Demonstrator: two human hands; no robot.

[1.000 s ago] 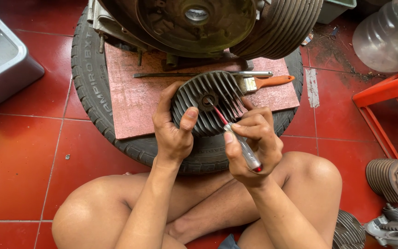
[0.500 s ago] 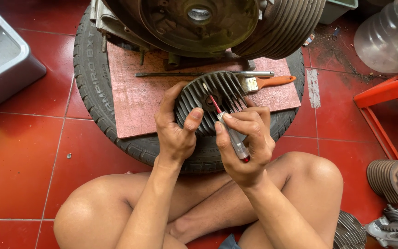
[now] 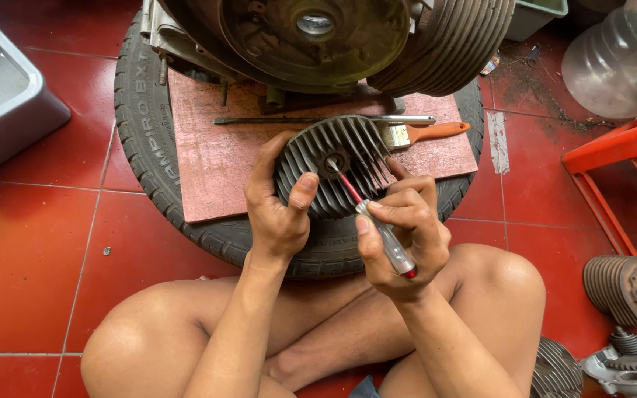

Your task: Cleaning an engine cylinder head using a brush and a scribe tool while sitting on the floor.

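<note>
Nearest the camera, the person's bare knees are spreading wide on the red tiled floor, leaving open tile on the left out to the grey metal tub, while the right side is crowding with a finned engine cylinder and the orange frame. Between the knees, the right hand is closing around a screwdriver with a clear handle and red shaft, fingers wrapping the handle and the thumb lying along it, the tip pressing into the central hole of the finned cylinder head. The left hand is clamping that head from the left edge, thumb over the front fins and fingers curling behind, tilting it up toward the camera. The head is hovering above the near rim of the tyre, just in front of the reddish board serving as the surface. Compared with half a second ago, the screwdriver handle is lying lower and more outstretched, the right wrist dropping away from the head. Beyond, a long metal rod and an orange-handled paintbrush are lying on the board, and the engine block is sitting behind them; a clear plastic jug is standing far right.
</note>
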